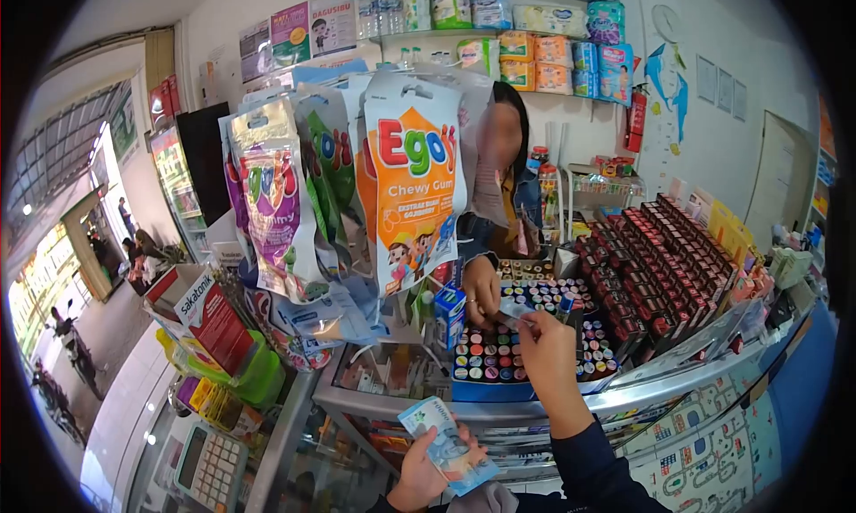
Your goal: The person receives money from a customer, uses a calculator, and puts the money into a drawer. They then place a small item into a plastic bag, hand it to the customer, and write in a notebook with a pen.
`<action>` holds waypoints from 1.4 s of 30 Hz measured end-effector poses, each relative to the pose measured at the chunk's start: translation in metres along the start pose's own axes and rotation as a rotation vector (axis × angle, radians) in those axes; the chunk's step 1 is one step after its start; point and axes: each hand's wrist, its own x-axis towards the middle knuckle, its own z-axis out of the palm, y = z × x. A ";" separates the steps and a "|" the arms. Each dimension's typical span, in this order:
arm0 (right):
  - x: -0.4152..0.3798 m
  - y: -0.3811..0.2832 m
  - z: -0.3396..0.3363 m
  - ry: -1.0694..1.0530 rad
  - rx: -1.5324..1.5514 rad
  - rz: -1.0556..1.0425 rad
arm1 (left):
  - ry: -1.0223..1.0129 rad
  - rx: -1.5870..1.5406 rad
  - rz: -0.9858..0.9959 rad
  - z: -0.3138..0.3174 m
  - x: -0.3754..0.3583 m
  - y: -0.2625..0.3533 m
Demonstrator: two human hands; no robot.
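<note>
The right hand [546, 348] pinched a folded banknote [515, 313] in its grip, held over the tray of round caps [499, 352] on the glass surface [642, 390], touching the other person's hand [482, 288]. The left hand [419, 473], below the surface's near edge, had its grip pressed together on a sheaf of blue banknotes [443, 442]. Chewy gum packets [410, 178] hung over the surface's left end.

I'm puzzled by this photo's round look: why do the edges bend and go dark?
Head view: a fisheye lens bows the glass shop counter and leaves black corners; daylight overexposes the street at left; the right hand and the orange Ego chewy-gum packet stay sharp.
</note>
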 end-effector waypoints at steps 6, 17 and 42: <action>-0.042 -0.043 -0.040 0.009 -0.048 -0.133 | 0.071 0.298 -0.210 0.021 0.012 -0.001; -0.111 -0.115 0.003 -0.653 0.201 -0.968 | 0.023 0.116 0.263 0.039 -0.072 0.051; -0.246 -0.259 0.204 -0.822 0.282 -1.012 | 1.127 0.351 1.660 0.033 -0.385 0.099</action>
